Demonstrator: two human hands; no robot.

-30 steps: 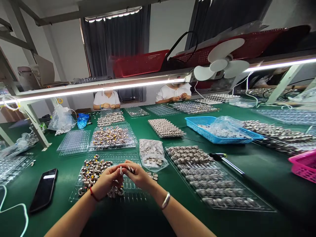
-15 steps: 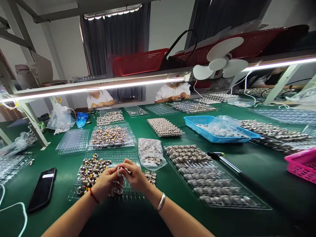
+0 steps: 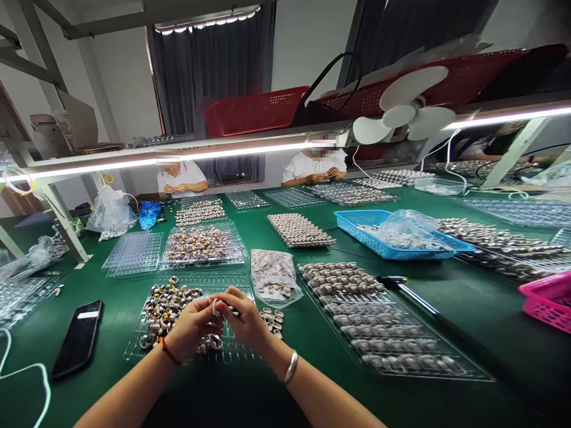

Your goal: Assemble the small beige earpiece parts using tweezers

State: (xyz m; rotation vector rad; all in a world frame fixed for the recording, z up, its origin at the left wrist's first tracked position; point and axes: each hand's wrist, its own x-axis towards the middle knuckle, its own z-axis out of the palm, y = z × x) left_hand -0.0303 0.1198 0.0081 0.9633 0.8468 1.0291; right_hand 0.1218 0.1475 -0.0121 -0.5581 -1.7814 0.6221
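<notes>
A small whitish curved, ring-like part [image 3: 216, 307] is pinched between my two hands, its far side hidden by the fingers. My left hand [image 3: 195, 328] is closed on it from the left. From the right, my right hand [image 3: 244, 318] presses its thumb and fingers against the same part. Below them lies a clear plastic tray [image 3: 238, 352] bearing a heap of similar ring-like parts [image 3: 167, 306], some with yellow bits. Small pale rectangular pieces [image 3: 273, 321] lie just right of my right hand. Beyond them sits a clear bag [image 3: 275, 274] of such pieces.
To the right, a tray of grey parts in rows [image 3: 379, 324] lies beside a black-and-silver rod [image 3: 419, 298]. A blue basket [image 3: 357, 229] and a pink basket [image 3: 542, 306] stand farther right. At left lies a phone [image 3: 78, 339]. Two people sit across the green table.
My hands stay together on the small part, with only slight finger movement. The whole view has shifted a little.
</notes>
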